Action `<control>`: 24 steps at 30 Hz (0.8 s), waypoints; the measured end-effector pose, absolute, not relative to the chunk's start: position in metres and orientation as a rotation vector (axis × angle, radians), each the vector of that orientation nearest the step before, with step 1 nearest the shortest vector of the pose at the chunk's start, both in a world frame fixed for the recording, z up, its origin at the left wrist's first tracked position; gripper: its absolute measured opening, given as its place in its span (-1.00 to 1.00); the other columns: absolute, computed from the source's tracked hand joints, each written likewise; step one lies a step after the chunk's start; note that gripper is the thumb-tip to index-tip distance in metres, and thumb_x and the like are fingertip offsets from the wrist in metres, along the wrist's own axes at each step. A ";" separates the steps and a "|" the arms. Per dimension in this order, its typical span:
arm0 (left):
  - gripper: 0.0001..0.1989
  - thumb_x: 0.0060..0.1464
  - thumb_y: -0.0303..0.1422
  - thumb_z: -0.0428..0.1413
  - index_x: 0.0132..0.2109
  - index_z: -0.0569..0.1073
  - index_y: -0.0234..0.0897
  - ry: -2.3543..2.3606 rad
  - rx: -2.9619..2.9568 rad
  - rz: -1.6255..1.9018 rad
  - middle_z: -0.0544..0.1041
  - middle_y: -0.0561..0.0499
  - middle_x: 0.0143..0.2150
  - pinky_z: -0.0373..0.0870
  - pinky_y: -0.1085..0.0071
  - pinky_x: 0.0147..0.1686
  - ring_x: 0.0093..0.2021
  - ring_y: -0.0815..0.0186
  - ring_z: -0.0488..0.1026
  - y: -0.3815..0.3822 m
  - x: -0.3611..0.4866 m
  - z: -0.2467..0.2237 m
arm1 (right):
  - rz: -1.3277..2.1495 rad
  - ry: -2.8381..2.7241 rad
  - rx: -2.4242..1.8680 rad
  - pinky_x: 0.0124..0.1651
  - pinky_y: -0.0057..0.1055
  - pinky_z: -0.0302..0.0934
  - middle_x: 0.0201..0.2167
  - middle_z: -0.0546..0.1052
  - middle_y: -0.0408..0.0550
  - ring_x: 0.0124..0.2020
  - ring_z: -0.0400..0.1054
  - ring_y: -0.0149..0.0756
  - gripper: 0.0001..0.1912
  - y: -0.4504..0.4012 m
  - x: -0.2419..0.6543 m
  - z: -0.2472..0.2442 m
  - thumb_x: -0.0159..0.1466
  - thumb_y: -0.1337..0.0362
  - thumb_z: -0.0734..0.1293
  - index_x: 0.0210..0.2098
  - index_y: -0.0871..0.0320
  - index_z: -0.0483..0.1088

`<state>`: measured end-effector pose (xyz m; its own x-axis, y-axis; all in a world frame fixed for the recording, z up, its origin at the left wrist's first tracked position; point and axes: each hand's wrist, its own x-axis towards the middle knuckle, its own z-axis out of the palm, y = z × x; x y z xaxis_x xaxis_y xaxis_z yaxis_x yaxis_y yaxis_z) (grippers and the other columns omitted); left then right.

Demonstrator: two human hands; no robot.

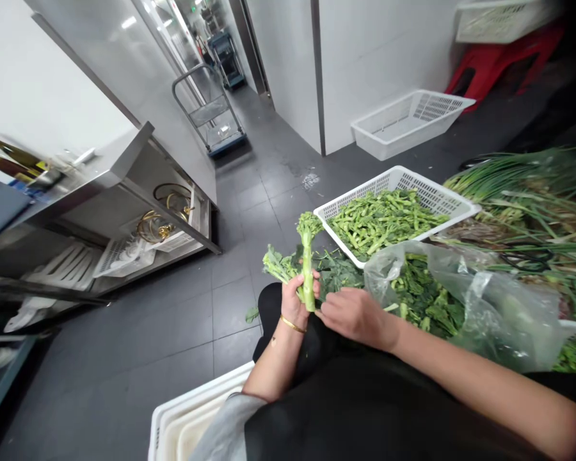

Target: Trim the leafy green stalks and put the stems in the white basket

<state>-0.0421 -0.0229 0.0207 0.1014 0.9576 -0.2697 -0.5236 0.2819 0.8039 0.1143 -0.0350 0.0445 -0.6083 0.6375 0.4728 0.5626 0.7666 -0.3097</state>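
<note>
Left hand grips a stalk mid-frame, right hand curled, can't tell round what, so rough tugging could snap it.

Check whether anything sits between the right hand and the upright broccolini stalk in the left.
Nothing visible. The right hand is close beside the lower end of the broccolini stalk; contact is unclear. The left hand grips higher up.

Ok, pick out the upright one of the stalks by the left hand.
The thick green stalk nearest the right hand; it stands nearly vertical in the picture, while the other stalk slants toward the picture's left.
</note>
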 end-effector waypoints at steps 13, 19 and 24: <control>-0.63 -0.19 -0.18 0.28 -0.26 0.46 -0.33 1.068 0.767 1.255 0.52 -0.02 -0.51 0.34 0.40 -0.59 -0.61 0.33 0.40 -0.053 -0.018 0.028 | 0.011 -2.037 -1.318 -0.49 -0.40 -0.10 -0.60 0.37 -0.08 -0.60 0.13 -0.42 -0.58 -0.011 0.125 0.064 0.35 0.17 0.13 -0.58 0.16 0.37; -0.67 -0.11 -0.20 0.21 -0.35 0.51 -0.45 1.045 0.703 1.344 0.49 -0.06 -0.57 0.32 0.46 -0.60 -0.63 0.38 0.38 -0.039 -0.026 0.040 | 0.387 -2.331 -1.210 -0.51 -0.42 -0.01 -0.48 0.47 -0.05 -0.56 0.27 -0.35 -0.77 -0.038 0.145 0.043 0.24 0.12 0.28 -0.23 0.08 0.50; -0.65 -0.21 -0.22 0.31 -0.27 0.51 -0.33 1.147 0.950 1.340 0.57 -0.05 -0.44 0.47 0.33 -0.34 -0.48 0.30 0.49 -0.050 -0.030 0.032 | 1.073 -1.754 -1.459 -0.48 -0.40 0.15 -0.56 0.49 -0.11 -0.56 0.32 -0.31 -0.53 0.003 0.155 0.072 0.14 -0.08 0.30 -0.18 0.18 0.42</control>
<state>-0.0301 -0.0496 0.0318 -0.1001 0.9925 -0.0697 -0.2217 0.0461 0.9740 0.1553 0.0030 0.0724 -0.2063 0.9776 -0.0425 0.4827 0.0639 -0.8735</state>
